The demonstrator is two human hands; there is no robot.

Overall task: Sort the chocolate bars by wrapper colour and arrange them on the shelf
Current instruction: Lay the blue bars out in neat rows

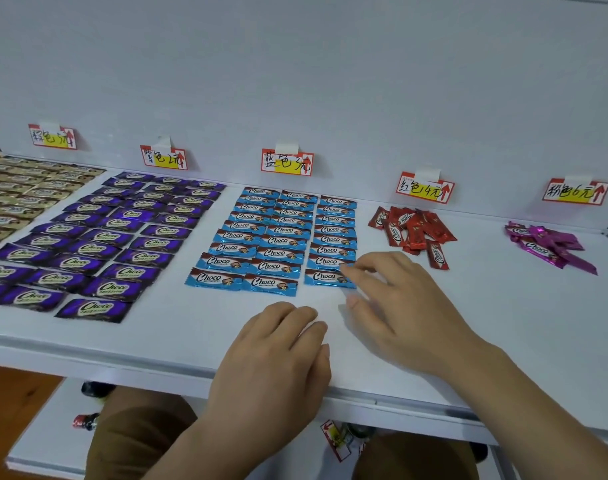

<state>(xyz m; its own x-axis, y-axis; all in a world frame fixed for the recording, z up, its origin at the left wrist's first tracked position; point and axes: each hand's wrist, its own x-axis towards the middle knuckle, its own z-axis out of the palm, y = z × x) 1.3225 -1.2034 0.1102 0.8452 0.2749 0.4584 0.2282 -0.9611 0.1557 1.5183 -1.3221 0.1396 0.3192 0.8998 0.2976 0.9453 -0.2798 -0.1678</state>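
Note:
Blue-wrapped bars [278, 237] lie in three neat columns at the middle of the white shelf [503, 323]. Purple bars [98, 237] fill rows to their left, gold bars [15, 199] at the far left. A loose heap of red bars [411, 232] and a heap of pink bars [548, 245] sit to the right. My right hand [396, 299] reaches in with relaxed fingers, its fingertips touching the nearest blue bar [325, 278] of the right column. My left hand [274, 358] rests flat on the shelf near its front edge, holding nothing.
Handwritten price tags hang on the back wall above each group, such as the blue one [287, 162] and the red one [424, 188]. Below the shelf's front edge are a lower shelf [39, 455] with bottles [87, 420] and my knees.

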